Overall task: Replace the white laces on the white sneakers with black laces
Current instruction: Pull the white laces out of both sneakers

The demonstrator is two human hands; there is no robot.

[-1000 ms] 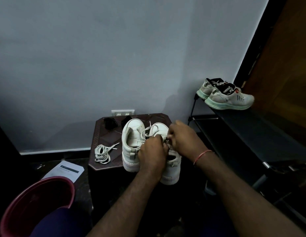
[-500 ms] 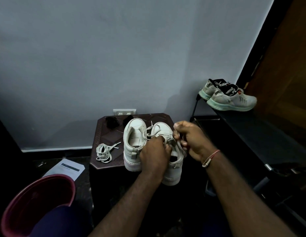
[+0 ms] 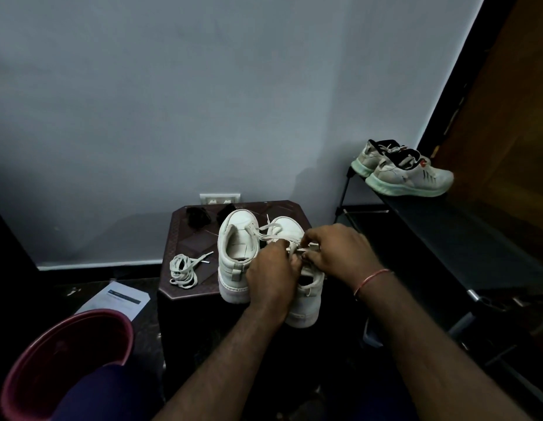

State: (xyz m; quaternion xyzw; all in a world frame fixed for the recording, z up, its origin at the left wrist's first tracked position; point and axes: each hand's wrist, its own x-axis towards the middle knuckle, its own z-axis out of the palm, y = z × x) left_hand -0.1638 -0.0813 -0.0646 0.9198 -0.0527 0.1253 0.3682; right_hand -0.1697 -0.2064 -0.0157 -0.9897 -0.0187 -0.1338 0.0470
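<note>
Unlacing the right-hand white leather sneaker [image 3: 306, 302] on the dark brown stool [image 3: 188, 235] — old lace partly out.

Pinches the flat white lace [image 3: 265, 228] at the eyelets with the right hand [image 3: 337, 250]; curls the left hand [image 3: 271, 268] over the shoe's throat, fingers hidden, grip impossible to tell. Other white sneaker [image 3: 237, 253] touching alongside, coiled white lace [image 3: 182, 268] just beside, two black lace bundles [image 3: 198, 216] near the back edge. Next, probably: draw the remaining crossings free eyelet by eyelet — shoe held steady — then reach for a black bundle.

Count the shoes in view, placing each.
4. On the dark brown table, left white sneaker and right white sneaker; on the black rack, front grey green-soled running shoe and rear running shoe. Lower shelves too dark.
</note>
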